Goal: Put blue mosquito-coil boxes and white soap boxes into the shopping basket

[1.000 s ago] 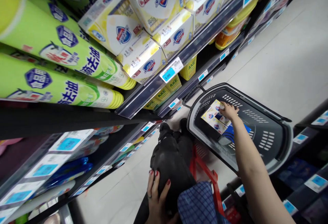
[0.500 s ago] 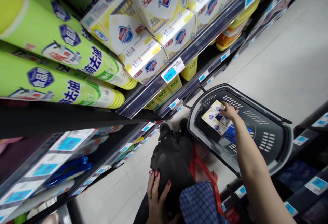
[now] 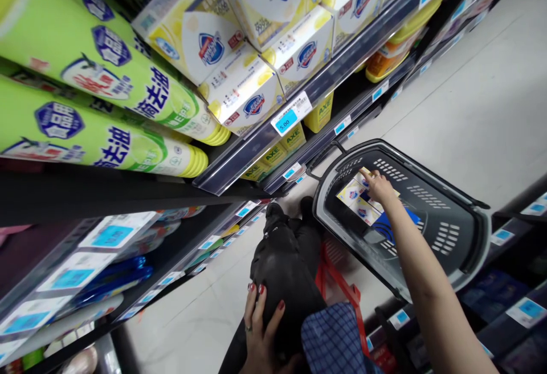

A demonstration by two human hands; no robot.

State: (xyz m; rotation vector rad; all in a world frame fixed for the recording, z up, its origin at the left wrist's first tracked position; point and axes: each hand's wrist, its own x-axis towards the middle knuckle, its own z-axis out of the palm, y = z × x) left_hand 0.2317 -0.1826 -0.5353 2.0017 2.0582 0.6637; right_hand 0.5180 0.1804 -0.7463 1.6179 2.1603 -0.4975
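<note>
Inside the grey shopping basket (image 3: 431,163), my right hand (image 3: 380,187) has its fingers curled over a soap box (image 3: 364,175), white and yellow with a lemon print. Part of that box is hidden beneath the hand. More soap boxes (image 3: 354,194) of the same kind lie against it, with a blue item (image 3: 399,223) partly under my forearm. My left hand (image 3: 262,328) rests on my dark-clothed knee, fingers apart and holding nothing.
Stacked soap boxes (image 3: 256,103) fill the shelf above, beside green detergent bottles (image 3: 128,106). A shelf edge with a price tag (image 3: 292,113) juts over the aisle. Red handles (image 3: 337,274) lie beside my leg. Another shelf (image 3: 504,234) stands behind the basket on the right.
My right hand has shifted slightly left on the soap box, its fingers now reaching over the box's far edge. My left hand stays on the knee. The view has tilted slightly.
</note>
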